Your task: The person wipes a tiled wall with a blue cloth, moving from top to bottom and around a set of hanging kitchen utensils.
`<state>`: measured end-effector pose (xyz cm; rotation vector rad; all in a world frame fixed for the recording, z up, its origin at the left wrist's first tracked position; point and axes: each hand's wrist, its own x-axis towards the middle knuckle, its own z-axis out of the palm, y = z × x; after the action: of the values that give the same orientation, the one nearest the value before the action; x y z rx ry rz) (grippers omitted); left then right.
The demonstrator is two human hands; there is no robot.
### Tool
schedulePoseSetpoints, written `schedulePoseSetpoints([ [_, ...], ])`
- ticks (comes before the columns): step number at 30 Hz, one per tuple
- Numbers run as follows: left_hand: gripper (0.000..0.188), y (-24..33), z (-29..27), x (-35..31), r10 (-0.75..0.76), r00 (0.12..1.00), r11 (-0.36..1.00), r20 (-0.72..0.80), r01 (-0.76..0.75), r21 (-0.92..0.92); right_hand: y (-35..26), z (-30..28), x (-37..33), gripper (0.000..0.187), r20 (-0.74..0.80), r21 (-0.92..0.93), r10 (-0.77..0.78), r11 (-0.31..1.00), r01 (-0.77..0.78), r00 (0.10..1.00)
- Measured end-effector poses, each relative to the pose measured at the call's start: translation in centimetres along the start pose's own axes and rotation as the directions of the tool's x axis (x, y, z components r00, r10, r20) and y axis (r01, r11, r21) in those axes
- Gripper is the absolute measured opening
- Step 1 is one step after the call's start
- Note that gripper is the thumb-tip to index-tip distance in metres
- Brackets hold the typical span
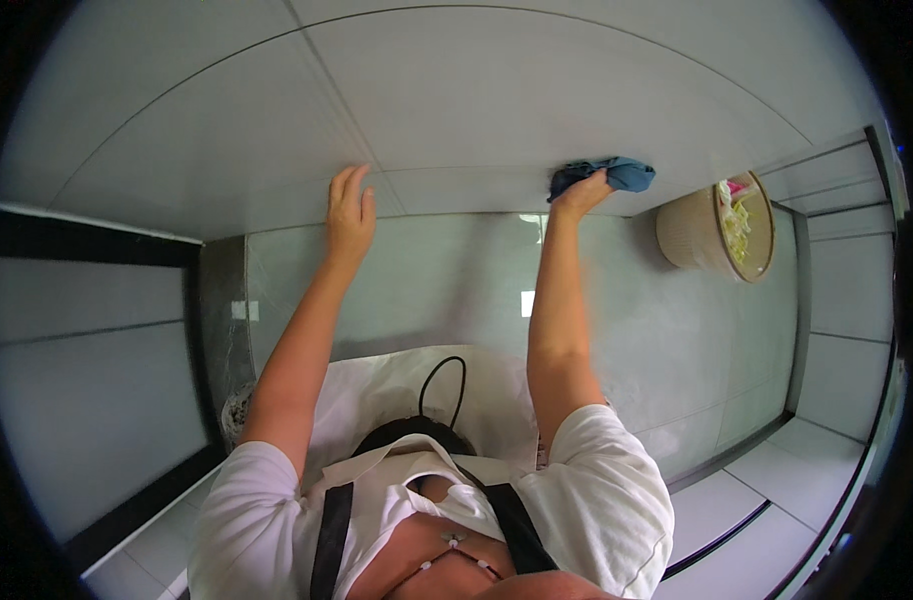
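A blue cloth (627, 174), bunched up with a darker part on its left, lies against the lower part of the tiled wall (477, 110). My right hand (583, 192) is on it and grips it; the fingers are partly hidden by the folds. To the left, my left hand (351, 215) is raised at the same wall with its fingers stretched out and nothing in them. Whether its fingertips touch the tiles I cannot tell. Both arms reach forward over the pale green floor (427, 270).
A beige waste bin (689, 232) with pale crumpled waste and a pink scrap inside stands at the right, close to the wall. A dark-framed door panel (87, 340) is at the left. White tiled wall (852, 290) borders the floor on the right.
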<state>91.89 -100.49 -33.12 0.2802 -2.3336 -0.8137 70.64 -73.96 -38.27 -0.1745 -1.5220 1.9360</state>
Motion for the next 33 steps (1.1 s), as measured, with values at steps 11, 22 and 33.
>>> schedulePoseSetpoints([
  [11, 0.022, -3.7, -4.5, 0.2, -0.077, 0.988, 0.996, -0.131, 0.07, -0.062, 0.2, 10.1, -25.6, 0.077, 0.48, -0.285, 0.01, 0.947, 0.146, 0.877],
  [22, 0.021, -3.5, -5.4, 1.7, -0.129, 0.975, 0.986, -0.179, 0.106, -0.132, -0.9, 8.6, -19.9, 0.052, 0.811, -0.146, -0.419, 0.531, 0.834, 0.409],
  [33, 0.019, 3.6, -7.5, 7.5, 0.077, 0.923, 0.964, -0.377, -0.166, -0.208, -18.1, 8.8, 4.3, 0.043, -0.123, 0.102, -0.302, 0.944, 0.314, 0.945],
])
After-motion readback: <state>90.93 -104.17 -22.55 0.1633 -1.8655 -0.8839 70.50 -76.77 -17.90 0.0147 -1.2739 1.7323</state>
